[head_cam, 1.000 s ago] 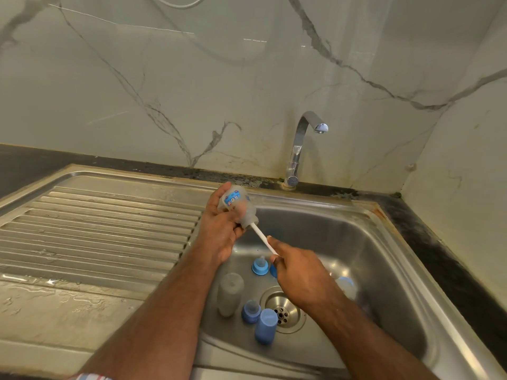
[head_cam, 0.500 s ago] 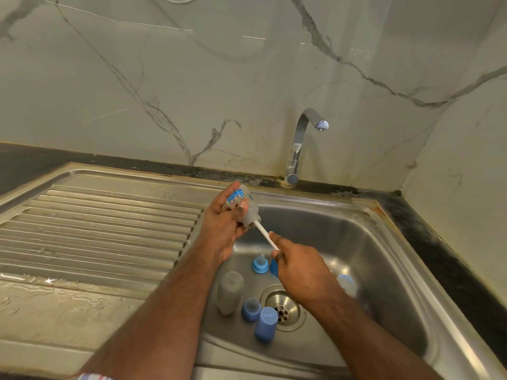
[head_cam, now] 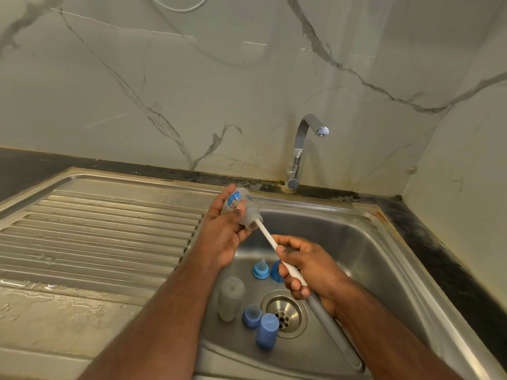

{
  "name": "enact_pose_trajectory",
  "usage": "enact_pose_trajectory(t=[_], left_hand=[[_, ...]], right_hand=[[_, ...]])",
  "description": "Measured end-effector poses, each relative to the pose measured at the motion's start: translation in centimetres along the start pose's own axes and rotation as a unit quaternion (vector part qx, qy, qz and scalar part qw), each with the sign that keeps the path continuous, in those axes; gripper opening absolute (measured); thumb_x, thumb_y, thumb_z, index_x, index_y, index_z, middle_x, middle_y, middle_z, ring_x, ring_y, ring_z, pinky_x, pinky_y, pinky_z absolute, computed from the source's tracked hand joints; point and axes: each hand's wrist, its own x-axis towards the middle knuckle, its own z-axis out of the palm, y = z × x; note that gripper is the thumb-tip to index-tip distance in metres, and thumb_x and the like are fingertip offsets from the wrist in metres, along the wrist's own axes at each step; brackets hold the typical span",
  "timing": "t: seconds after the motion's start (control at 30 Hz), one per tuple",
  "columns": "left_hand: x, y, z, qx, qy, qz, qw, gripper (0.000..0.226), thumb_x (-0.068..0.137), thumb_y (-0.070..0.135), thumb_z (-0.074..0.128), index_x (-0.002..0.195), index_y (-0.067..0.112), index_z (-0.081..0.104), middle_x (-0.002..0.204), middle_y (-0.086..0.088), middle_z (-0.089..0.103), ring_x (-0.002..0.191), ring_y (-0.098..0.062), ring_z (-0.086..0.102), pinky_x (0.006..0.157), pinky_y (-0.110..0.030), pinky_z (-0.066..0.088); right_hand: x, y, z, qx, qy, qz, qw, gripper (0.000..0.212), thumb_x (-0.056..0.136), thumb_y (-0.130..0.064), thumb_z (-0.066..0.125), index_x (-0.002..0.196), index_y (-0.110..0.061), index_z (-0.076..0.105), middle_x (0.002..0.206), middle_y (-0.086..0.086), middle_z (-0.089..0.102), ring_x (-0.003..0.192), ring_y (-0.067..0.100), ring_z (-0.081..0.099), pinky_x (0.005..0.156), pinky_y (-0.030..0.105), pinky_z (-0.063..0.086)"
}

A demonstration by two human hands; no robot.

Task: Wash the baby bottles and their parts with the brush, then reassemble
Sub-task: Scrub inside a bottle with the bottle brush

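Two forearms: reaching in from the bottom edge toward the stainless-steel sink basin (head_cam: 389, 270).
Nearest parts: a blue plastic cap (head_cam: 266, 331) is standing on the basin floor beside the round metal drain (head_cam: 284, 314), with a blue collar holding a clear teat (head_cam: 251, 315) just left of it.
Second bottle: a frosted clear plastic bottle body (head_cam: 231, 298) is standing upright on the basin floor, left of the drain.
Right hand (head_cam: 307, 267): its grip is curling round the long white brush handle (head_cam: 277, 249), thumb on top, holding it at a slant over the basin.
Further parts: another blue collar with teat (head_cam: 260, 270) is sitting on the basin floor, and a blue piece (head_cam: 275, 271) next to it is showing only partly behind the right hand.
Left hand (head_cam: 222, 231): its grip is clamping the small clear baby bottle with the blue printed label (head_cam: 241, 208), tilted with its mouth facing down and right over the basin's left rear corner.
Brush head: sitting inside that bottle, hidden by the cloudy wall.
Draining surface: the ribbed steel drainboard (head_cam: 96, 231) is lying left of the basin, with water pooling on its near flat part.
Far side: a curved chrome tap (head_cam: 300, 149) is standing behind the basin against the veined marble wall (head_cam: 192, 78).
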Motion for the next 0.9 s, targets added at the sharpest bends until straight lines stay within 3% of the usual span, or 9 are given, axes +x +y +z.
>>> enact_pose_trajectory(t=[0.1, 0.23, 0.3, 0.37, 0.47, 0.53, 0.7, 0.77, 0.9], left_hand=[[-0.1, 0.3, 0.0, -0.021, -0.01, -0.004, 1.0, 0.051, 0.09, 0.004, 0.065, 0.134, 0.028, 0.063, 0.132, -0.015, 0.062, 0.106, -0.034, 0.072, 0.076, -0.046, 0.062], [-0.3, 0.3, 0.0, -0.007, 0.002, -0.008, 1.0, 0.048, 0.094, 0.001, 0.063, 0.134, 0.027, 0.064, 0.131, -0.014, 0.062, 0.11, -0.034, 0.069, 0.075, -0.045, 0.063], [-0.3, 0.2, 0.1, -0.023, 0.004, -0.012, 1.0, 0.049, 0.094, 0.0, 0.062, 0.135, 0.026, 0.063, 0.131, -0.015, 0.062, 0.11, -0.035, 0.068, 0.076, -0.046, 0.063], [-0.3, 0.2, 0.3, -0.042, 0.001, -0.017, 0.999, 0.048, 0.093, 0.0, 0.061, 0.135, 0.025, 0.062, 0.131, -0.017, 0.062, 0.11, -0.038, 0.069, 0.079, -0.049, 0.063], [-0.4, 0.1, 0.4, -0.047, -0.006, -0.022, 0.999, 0.047, 0.095, 0.001, 0.06, 0.135, 0.026, 0.061, 0.133, -0.017, 0.061, 0.115, -0.04, 0.067, 0.083, -0.051, 0.062], [-0.3, 0.1, 0.4, -0.05, -0.016, -0.022, 0.998, 0.05, 0.093, 0.002, 0.062, 0.137, 0.027, 0.06, 0.134, -0.017, 0.061, 0.118, -0.042, 0.065, 0.084, -0.052, 0.062], [-0.2, 0.1, 0.1, -0.056, 0.001, -0.027, 0.998, 0.047, 0.096, 0.0, 0.06, 0.134, 0.027, 0.062, 0.135, -0.019, 0.057, 0.119, -0.044, 0.064, 0.083, -0.053, 0.062], [-0.1, 0.1, 0.0, -0.056, 0.003, -0.024, 0.998, 0.047, 0.096, 0.0, 0.06, 0.135, 0.027, 0.062, 0.137, -0.019, 0.056, 0.118, -0.043, 0.064, 0.081, -0.051, 0.062], [-0.2, 0.1, 0.2, -0.065, 0.0, -0.028, 0.997, 0.047, 0.098, -0.001, 0.057, 0.135, 0.027, 0.06, 0.136, -0.021, 0.058, 0.115, -0.042, 0.066, 0.078, -0.05, 0.063]], right_hand=[[-0.1, -0.2, 0.2, 0.03, -0.045, 0.003, 0.999, 0.03, 0.104, -0.014, 0.05, 0.127, -0.03, 0.062, 0.067, 0.008, 0.055, 0.041, 0.01, 0.039, 0.033, 0.018, 0.028], [0.0, 0.1, -0.2, -0.151, -0.02, -0.034, 0.988, 0.036, 0.103, -0.016, 0.052, 0.131, -0.038, 0.06, 0.062, 0.003, 0.055, 0.04, 0.009, 0.041, 0.034, 0.02, 0.03], [0.2, 0.3, -0.2, -0.17, 0.014, -0.049, 0.984, 0.036, 0.103, -0.017, 0.053, 0.131, -0.038, 0.059, 0.062, 0.003, 0.055, 0.04, 0.01, 0.043, 0.035, 0.021, 0.032], [0.2, 0.5, 0.2, -0.078, 0.023, -0.045, 0.996, 0.034, 0.103, -0.015, 0.054, 0.132, -0.032, 0.06, 0.064, 0.006, 0.056, 0.041, 0.011, 0.043, 0.035, 0.02, 0.031], [0.2, 0.4, 0.6, 0.106, -0.025, 0.002, 0.994, 0.034, 0.103, -0.012, 0.051, 0.134, -0.024, 0.059, 0.067, 0.01, 0.053, 0.042, 0.011, 0.039, 0.033, 0.018, 0.029], [0.1, 0.3, 0.4, 0.128, -0.065, 0.015, 0.99, 0.036, 0.103, -0.012, 0.05, 0.135, -0.025, 0.059, 0.068, 0.01, 0.051, 0.041, 0.01, 0.037, 0.032, 0.017, 0.028], [0.0, 0.2, 0.0, -0.106, -0.022, -0.038, 0.993, 0.038, 0.102, -0.014, 0.055, 0.133, -0.035, 0.06, 0.065, 0.006, 0.055, 0.041, 0.011, 0.042, 0.035, 0.02, 0.031], [0.2, 0.5, 0.2, -0.141, 0.008, -0.05, 0.989, 0.037, 0.102, -0.015, 0.055, 0.133, -0.035, 0.06, 0.064, 0.005, 0.055, 0.041, 0.011, 0.043, 0.036, 0.021, 0.032], [0.0, 0.4, 0.9, 0.099, -0.006, 0.0, 0.995, 0.029, 0.103, -0.012, 0.051, 0.128, -0.022, 0.062, 0.067, 0.01, 0.055, 0.043, 0.012, 0.04, 0.033, 0.019, 0.031]])
